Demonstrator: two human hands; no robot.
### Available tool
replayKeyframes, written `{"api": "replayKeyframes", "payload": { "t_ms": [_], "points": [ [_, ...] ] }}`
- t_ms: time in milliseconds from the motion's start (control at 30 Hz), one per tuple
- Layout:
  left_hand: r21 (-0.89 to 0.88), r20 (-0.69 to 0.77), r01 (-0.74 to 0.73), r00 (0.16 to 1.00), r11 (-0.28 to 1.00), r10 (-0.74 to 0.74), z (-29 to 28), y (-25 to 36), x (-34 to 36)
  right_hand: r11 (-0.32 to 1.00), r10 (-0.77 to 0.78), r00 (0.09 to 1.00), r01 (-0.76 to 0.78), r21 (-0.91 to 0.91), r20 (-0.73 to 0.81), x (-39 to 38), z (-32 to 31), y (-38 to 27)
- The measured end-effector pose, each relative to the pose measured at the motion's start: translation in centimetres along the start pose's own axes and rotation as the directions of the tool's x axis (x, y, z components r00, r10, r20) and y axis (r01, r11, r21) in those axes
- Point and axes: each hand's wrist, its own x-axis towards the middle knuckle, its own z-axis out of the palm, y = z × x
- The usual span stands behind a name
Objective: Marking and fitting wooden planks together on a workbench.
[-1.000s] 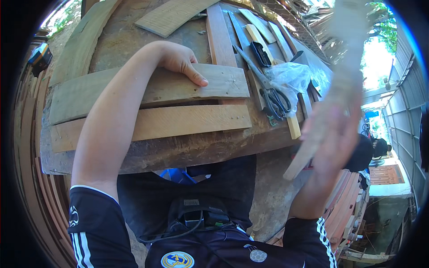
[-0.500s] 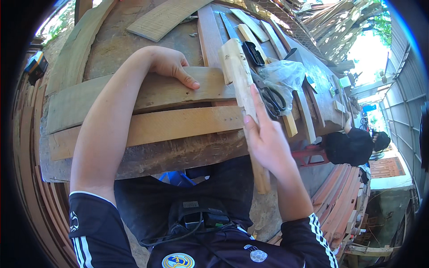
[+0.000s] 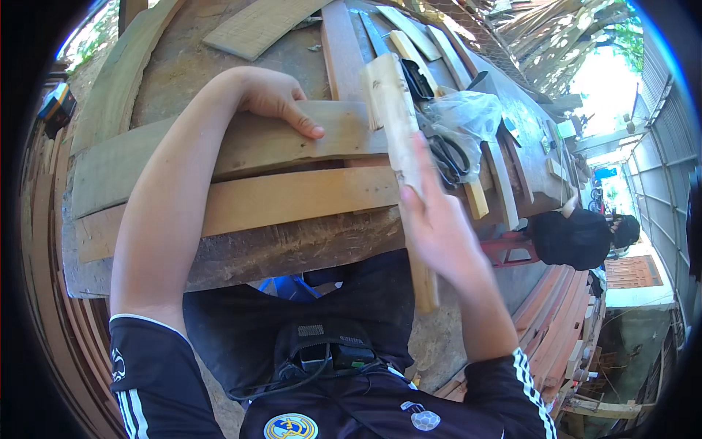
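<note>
A long flat wooden board (image 3: 175, 150) lies across the workbench in front of me. My left hand (image 3: 274, 99) grips its far edge, thumb on the top face and the other fingers hidden behind. A long pale piece of wood (image 3: 393, 117), broad at its far end and narrower toward me, slants over the board's right end. My right hand (image 3: 439, 219), somewhat blurred, is closed around its narrower part, with the fingers stretched along it. Black-handled scissors (image 3: 450, 157) lie just right of this piece. Nearer me, a second, lighter board (image 3: 292, 201) runs along the bench's front edge.
Beside the scissors are a clear plastic bag (image 3: 468, 117), a black open case (image 3: 417, 79) and several wood strips. More planks (image 3: 263, 29) lie on the far side of the workbench (image 3: 212, 80). A person in black (image 3: 570, 240) sits at the right, near stacked timber (image 3: 552, 314).
The whole view has shifted slightly. My right hand and the pale wood piece have moved a little away from me; my left hand keeps its place on the board.
</note>
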Motion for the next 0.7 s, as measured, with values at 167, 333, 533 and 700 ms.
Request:
{"api": "replayKeyframes", "payload": {
  "t_ms": [167,333,533,700],
  "points": [
    [-0.032,-0.023,0.045,0.999,0.998,-0.046,0.3,-0.6,-0.9,0.985,0.097,0.994,-0.104,0.14,0.056,0.8,-1.4,-1.7],
    [0.023,-0.054,0.015,0.998,1.0,-0.013,0.4,-1.2,-0.4,0.997,0.015,0.993,-0.006,0.079,-0.117,0.2,-2.0,-1.8],
    [-0.014,-0.018,0.01,1.0,1.0,-0.011,0.1,-1.1,-0.4,0.833,0.009,0.815,0.314,0.455,-0.579,-0.8,-9.1,-3.6],
    [-0.005,-0.053,0.033,0.998,0.999,-0.033,0.2,-0.7,-0.5,0.993,-0.077,0.941,0.045,-0.105,-0.33,-1.4,-2.0,3.0]
  ]
}}
